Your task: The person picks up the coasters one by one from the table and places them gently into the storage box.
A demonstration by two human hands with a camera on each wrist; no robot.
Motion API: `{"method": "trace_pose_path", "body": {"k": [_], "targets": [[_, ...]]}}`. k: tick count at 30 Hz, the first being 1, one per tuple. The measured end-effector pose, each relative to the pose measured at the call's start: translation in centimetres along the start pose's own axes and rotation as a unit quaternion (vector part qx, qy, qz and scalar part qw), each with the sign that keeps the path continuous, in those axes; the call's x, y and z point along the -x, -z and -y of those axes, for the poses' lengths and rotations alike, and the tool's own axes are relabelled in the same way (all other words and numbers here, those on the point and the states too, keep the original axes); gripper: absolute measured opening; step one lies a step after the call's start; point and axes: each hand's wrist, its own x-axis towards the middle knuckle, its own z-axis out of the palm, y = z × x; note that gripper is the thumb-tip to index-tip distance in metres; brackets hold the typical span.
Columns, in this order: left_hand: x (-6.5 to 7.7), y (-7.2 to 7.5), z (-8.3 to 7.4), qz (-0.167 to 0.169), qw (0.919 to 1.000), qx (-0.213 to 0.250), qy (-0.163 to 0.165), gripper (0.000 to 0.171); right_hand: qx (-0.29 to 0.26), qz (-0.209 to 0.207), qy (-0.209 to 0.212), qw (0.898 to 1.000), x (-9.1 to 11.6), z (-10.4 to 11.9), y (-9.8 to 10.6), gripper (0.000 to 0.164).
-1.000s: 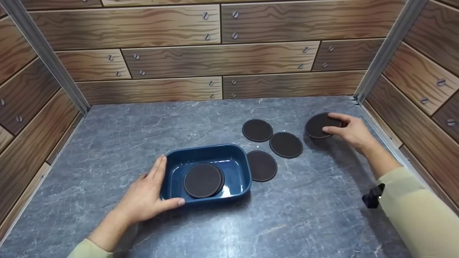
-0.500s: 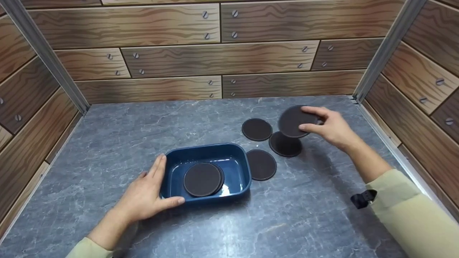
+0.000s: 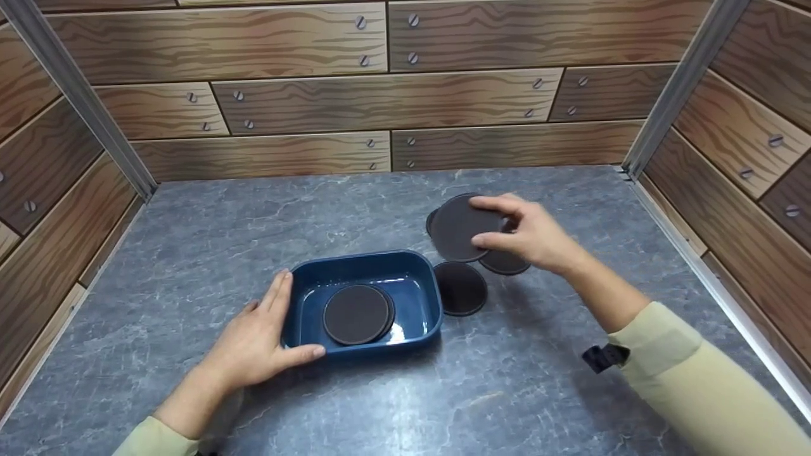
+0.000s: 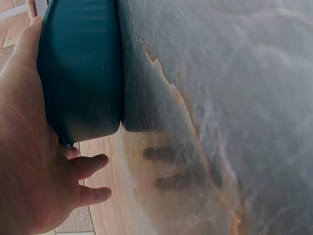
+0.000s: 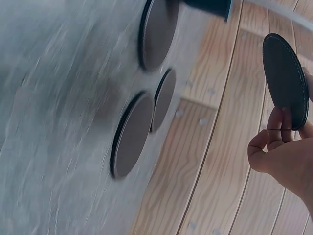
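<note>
A round dark brown coaster [image 3: 461,227] is pinched between the thumb and fingers of my right hand [image 3: 529,234], raised above the table. Its stitched edge shows in the right wrist view, where the hand [image 5: 288,152] holds it by the rim. My left hand [image 3: 253,345] rests against the left front corner of a blue rectangular dish [image 3: 415,256], fingers along the left side and thumb at the front rim. In the left wrist view those fingers [image 4: 90,196] look extended beside the dish's wall [image 4: 83,73]. Inside the dish lies a small stack of coasters [image 3: 357,315].
Right of the dish a coaster [image 3: 462,289] lies against its side. Two more coasters lie behind it, one [image 3: 505,261] partly covered by my right hand and the held coaster. The grey marbled table [image 3: 253,215] is bounded by wood-patterned walls [image 3: 304,104].
My right hand has carried the held coaster leftward from the far right, over the coasters lying on the table. The left hand and dish have stayed in place.
</note>
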Motion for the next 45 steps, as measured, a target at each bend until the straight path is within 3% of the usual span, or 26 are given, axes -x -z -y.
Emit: {"method": "trace_pose_path", "body": {"k": [10, 19, 28, 40, 45], "targets": [[0.0, -0.1, 0.1, 0.0, 1.0, 0.002, 0.004, 0.13, -0.047, 0.069, 0.039, 0.996, -0.9, 2.2, -5.1, 0.06], [0.0, 0.1, 0.1, -0.009, 0.9999, 0.006, -0.013, 0.128, -0.037, 0.101, 0.063, 0.992, -1.5, 3.2, -8.6, 0.06], [-0.2, 0.3, 0.1, -0.006, 1.0, 0.005, -0.005, 0.13, -0.049, 0.125, 0.046, 0.99, -1.8, 3.5, -11.6, 0.062], [0.0, 0.1, 0.1, -0.002, 1.0, 0.007, -0.004, 0.129, -0.021, 0.156, 0.035, 0.987, -2.0, 3.6, -14.3, 0.062], [0.0, 0.0, 0.2, -0.006, 0.9999, 0.007, -0.009, 0.129, 0.027, 0.17, 0.051, 0.984, -1.9, 3.6, -15.2, 0.062]]}}
